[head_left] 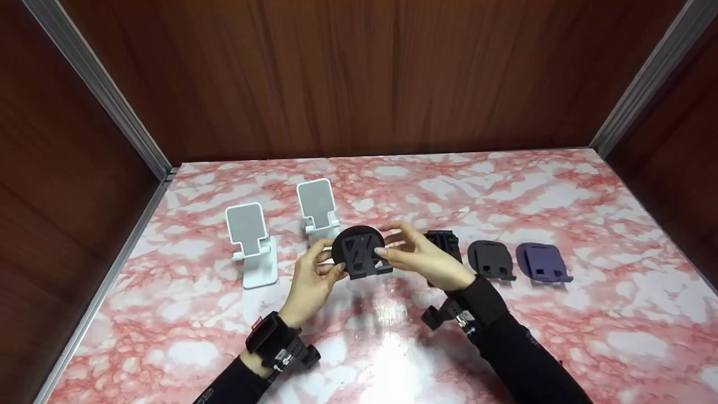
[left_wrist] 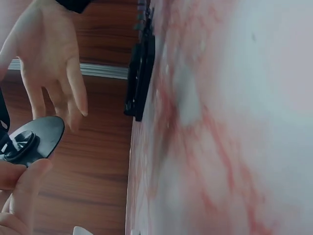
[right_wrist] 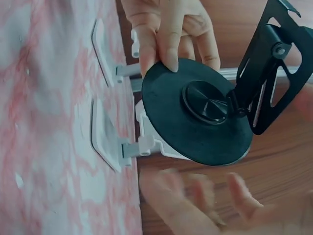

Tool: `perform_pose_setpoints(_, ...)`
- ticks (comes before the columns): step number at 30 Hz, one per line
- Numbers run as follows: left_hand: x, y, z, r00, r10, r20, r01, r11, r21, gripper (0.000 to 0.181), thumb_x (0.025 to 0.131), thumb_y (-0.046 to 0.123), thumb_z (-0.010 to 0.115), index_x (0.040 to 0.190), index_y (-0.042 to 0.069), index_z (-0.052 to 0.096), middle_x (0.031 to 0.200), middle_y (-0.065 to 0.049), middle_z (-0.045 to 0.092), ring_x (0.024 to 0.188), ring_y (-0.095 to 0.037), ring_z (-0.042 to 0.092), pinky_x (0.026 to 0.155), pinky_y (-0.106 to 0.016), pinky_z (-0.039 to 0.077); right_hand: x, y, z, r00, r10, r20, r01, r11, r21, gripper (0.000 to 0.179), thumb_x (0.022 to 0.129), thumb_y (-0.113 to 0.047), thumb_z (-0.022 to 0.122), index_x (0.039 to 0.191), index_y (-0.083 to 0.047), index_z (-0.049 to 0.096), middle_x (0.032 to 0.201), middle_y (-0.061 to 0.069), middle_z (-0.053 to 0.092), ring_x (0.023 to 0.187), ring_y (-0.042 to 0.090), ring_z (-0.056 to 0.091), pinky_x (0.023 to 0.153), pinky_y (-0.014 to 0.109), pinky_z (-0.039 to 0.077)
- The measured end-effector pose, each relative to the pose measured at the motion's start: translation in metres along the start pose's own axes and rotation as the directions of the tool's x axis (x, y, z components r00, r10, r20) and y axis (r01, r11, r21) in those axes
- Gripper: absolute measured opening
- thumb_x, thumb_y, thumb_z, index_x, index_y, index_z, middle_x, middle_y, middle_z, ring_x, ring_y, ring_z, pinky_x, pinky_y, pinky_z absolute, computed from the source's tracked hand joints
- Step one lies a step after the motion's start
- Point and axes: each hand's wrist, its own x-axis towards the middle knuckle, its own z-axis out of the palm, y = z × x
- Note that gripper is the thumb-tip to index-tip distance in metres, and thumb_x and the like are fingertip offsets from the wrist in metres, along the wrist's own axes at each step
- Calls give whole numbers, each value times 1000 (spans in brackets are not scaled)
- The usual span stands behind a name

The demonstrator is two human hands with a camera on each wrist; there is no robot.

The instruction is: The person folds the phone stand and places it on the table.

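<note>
A black phone stand with a round base and a folding cut-out plate is held up over the table. My left hand pinches the edge of its disc base between thumb and fingers. In the right wrist view the hinged plate stands out at an angle from the disc. My right hand is close beside the stand's right side, fingers extended and spread. The left wrist view shows that right hand with its palm in sight and nothing in its grasp; whether a fingertip touches the stand I cannot tell.
Two white phone stands stand upright on the left. To the right, partly behind my right hand, is a folded black stand. Beyond it lie a dark grey folded stand and a purple one. Wooden panels enclose the marbled table.
</note>
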Motion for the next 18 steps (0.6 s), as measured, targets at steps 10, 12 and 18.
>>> perform_pose_setpoints(10,-2,0,3,998,-51,34,54,996,-75,42,83,-25,51,122,-10,53,108,-28,65,83,-27,71,77,-40,59,5,6,-3,992,33,122,-59,976,208,65,93,-13,63,144,12,30,130,18,52,115,23,56,101,39,46)
perform_pose_setpoints(12,-2,0,3,998,-57,39,59,996,-69,42,82,-25,50,122,-11,53,108,-28,65,83,-27,71,76,-39,59,4,6,-4,992,34,124,-60,975,213,64,92,-11,64,142,13,31,125,16,55,108,20,59,97,36,49)
perform_pose_setpoints(18,-4,0,4,996,-76,44,79,995,-68,49,83,-24,51,131,-12,49,109,-30,65,81,-25,71,75,-37,59,4,4,-5,984,-4,181,-36,975,218,56,91,-5,66,136,15,39,114,16,63,100,21,64,98,41,49)
